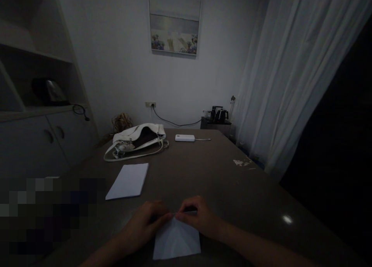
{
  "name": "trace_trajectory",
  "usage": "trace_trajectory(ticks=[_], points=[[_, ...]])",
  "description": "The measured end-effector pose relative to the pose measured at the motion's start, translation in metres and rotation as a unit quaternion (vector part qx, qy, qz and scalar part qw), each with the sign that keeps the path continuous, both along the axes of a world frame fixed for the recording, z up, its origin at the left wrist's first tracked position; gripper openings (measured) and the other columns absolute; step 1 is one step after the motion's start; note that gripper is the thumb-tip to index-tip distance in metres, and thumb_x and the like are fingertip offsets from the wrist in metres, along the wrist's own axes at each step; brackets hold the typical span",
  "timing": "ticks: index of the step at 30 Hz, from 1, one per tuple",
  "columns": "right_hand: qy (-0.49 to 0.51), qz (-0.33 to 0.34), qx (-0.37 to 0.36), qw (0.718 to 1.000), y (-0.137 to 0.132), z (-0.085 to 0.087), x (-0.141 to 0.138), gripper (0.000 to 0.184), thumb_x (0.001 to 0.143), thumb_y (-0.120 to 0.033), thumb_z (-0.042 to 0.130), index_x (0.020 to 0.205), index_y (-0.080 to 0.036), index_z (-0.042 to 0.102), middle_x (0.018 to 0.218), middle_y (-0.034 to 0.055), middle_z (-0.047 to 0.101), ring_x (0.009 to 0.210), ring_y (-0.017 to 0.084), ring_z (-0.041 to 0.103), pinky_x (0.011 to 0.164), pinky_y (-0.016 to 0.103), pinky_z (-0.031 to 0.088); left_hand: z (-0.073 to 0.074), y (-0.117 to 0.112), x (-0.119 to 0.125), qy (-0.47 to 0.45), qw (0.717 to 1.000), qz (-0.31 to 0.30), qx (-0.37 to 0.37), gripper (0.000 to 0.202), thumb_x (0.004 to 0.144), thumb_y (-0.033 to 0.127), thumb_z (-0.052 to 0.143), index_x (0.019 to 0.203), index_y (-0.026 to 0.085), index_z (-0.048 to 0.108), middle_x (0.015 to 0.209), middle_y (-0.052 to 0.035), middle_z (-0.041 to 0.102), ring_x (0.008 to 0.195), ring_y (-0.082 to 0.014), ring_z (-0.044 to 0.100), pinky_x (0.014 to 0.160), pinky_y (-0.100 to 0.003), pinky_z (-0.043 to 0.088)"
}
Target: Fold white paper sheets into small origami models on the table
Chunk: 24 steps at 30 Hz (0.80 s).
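Note:
A sheet of white paper [177,243] lies on the dark table near its front edge, with faint creases running down from its top. My left hand [148,220] pinches the paper's far edge, thumb and fingers pressed together. Close beside it, my right hand [199,217] grips the same edge between thumb and index finger. The two sets of fingertips almost touch at the top middle of the sheet and partly hide it. Farther off to the left rests a stack of white paper [128,181], which neither hand touches.
A white handbag [139,139] with a loose strap lies at the table's far left. Right of it is a white power bank [185,138] with a short cable. Torn scraps [241,162] mark the right side of the table [203,174]. A curtain [270,77] hangs beyond.

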State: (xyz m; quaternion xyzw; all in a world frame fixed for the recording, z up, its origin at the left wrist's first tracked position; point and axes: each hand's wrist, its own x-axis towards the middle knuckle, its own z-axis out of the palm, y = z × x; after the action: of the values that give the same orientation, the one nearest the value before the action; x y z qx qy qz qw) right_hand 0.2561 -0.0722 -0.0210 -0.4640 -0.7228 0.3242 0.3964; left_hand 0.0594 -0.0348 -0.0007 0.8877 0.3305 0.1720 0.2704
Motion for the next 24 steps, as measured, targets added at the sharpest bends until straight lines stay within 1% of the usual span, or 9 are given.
trace_trajectory(ticks=[3, 5, 7, 9, 12, 15, 19, 21, 24], points=[[0.013, 0.006, -0.005, 1.000, 0.000, 0.000, 0.001, 0.017, 0.075, -0.030, 0.063, 0.065, -0.016, 0.066, 0.062, 0.0003, 0.061, 0.061, 0.012, 0.055, 0.058, 0.023, 0.040, 0.002, -0.001, 0.001, 0.004, 1.000, -0.028, 0.009, 0.041, 0.091, 0.040, 0.036, 0.070, 0.016, 0.062, 0.067, -0.0014, 0.059, 0.065, -0.0139, 0.055, 0.065, -0.025, 0.042], [0.011, 0.002, 0.000, 1.000, 0.000, 0.000, 0.001, 0.017, 0.074, -0.030, 0.063, 0.065, -0.017, 0.065, 0.062, 0.0002, 0.061, 0.060, 0.012, 0.054, 0.058, 0.023, 0.040, 0.003, -0.002, 0.002, 0.002, 0.999, -0.041, 0.021, 0.038, 0.091, 0.039, 0.037, 0.076, 0.017, 0.063, 0.071, -0.0023, 0.061, 0.068, -0.0147, 0.055, 0.067, -0.026, 0.042], [0.007, 0.005, 0.005, 1.000, -0.001, 0.000, 0.001, 0.016, 0.074, -0.029, 0.063, 0.065, -0.017, 0.065, 0.061, 0.0003, 0.061, 0.060, 0.013, 0.055, 0.058, 0.023, 0.040, 0.002, -0.005, 0.002, -0.002, 0.998, -0.044, 0.035, 0.034, 0.091, 0.037, 0.038, 0.081, 0.018, 0.064, 0.076, -0.0035, 0.062, 0.073, -0.0160, 0.056, 0.068, -0.026, 0.041], [0.006, 0.013, 0.005, 1.000, -0.001, 0.000, 0.000, 0.015, 0.074, -0.028, 0.063, 0.065, -0.017, 0.065, 0.062, 0.0003, 0.061, 0.060, 0.013, 0.055, 0.058, 0.022, 0.040, 0.000, -0.006, 0.002, -0.001, 0.998, -0.044, 0.046, 0.033, 0.091, 0.035, 0.038, 0.080, 0.018, 0.063, 0.077, -0.0043, 0.061, 0.075, -0.0167, 0.055, 0.068, -0.027, 0.041], [0.000, 0.011, 0.006, 1.000, -0.001, 0.001, -0.001, 0.015, 0.075, -0.028, 0.063, 0.066, -0.016, 0.066, 0.062, 0.0004, 0.062, 0.060, 0.012, 0.055, 0.058, 0.022, 0.038, -0.003, -0.006, 0.001, -0.002, 0.997, -0.043, 0.059, 0.032, 0.091, 0.033, 0.037, 0.077, 0.017, 0.062, 0.075, -0.0043, 0.060, 0.075, -0.0171, 0.054, 0.068, -0.027, 0.041], [-0.003, 0.006, 0.003, 1.000, -0.001, 0.001, 0.000, 0.020, 0.076, -0.033, 0.063, 0.066, -0.016, 0.067, 0.060, 0.0003, 0.061, 0.058, 0.012, 0.054, 0.056, 0.022, 0.037, -0.004, -0.004, 0.000, -0.015, 0.996, -0.056, 0.064, 0.032, 0.091, 0.033, 0.038, 0.077, 0.018, 0.062, 0.072, -0.0035, 0.060, 0.073, -0.0166, 0.055, 0.067, -0.027, 0.040], [0.010, 0.019, -0.008, 1.000, -0.002, 0.004, 0.001, 0.021, 0.076, -0.034, 0.062, 0.066, -0.016, 0.066, 0.061, 0.0001, 0.060, 0.058, 0.012, 0.053, 0.056, 0.022, 0.037, -0.002, -0.003, -0.001, -0.024, 0.996, -0.065, 0.062, 0.033, 0.092, 0.034, 0.037, 0.078, 0.017, 0.061, 0.072, -0.0040, 0.060, 0.069, -0.0154, 0.054, 0.064, -0.026, 0.040], [0.013, 0.011, -0.015, 1.000, -0.002, 0.005, 0.001, 0.021, 0.076, -0.033, 0.062, 0.064, -0.016, 0.065, 0.059, -0.0005, 0.058, 0.056, 0.011, 0.050, 0.054, 0.022, 0.035, -0.001, -0.001, -0.002, -0.013, 0.996, -0.066, 0.062, 0.036, 0.092, 0.035, 0.035, 0.074, 0.016, 0.061, 0.070, -0.0034, 0.058, 0.067, -0.0149, 0.054, 0.062, -0.026, 0.040], [0.030, -0.025, -0.027, 0.999, -0.003, 0.005, 0.002, 0.022, 0.075, -0.032, 0.062, 0.062, -0.015, 0.062, 0.054, -0.0021, 0.052, 0.051, 0.009, 0.044, 0.050, 0.021, 0.031, 0.001, 0.005, -0.008, -0.005, 0.996, -0.063, 0.067, 0.038, 0.092, 0.036, 0.034, 0.070, 0.017, 0.058, 0.066, -0.0020, 0.055, 0.066, -0.0146, 0.052, 0.063, -0.024, 0.039]])
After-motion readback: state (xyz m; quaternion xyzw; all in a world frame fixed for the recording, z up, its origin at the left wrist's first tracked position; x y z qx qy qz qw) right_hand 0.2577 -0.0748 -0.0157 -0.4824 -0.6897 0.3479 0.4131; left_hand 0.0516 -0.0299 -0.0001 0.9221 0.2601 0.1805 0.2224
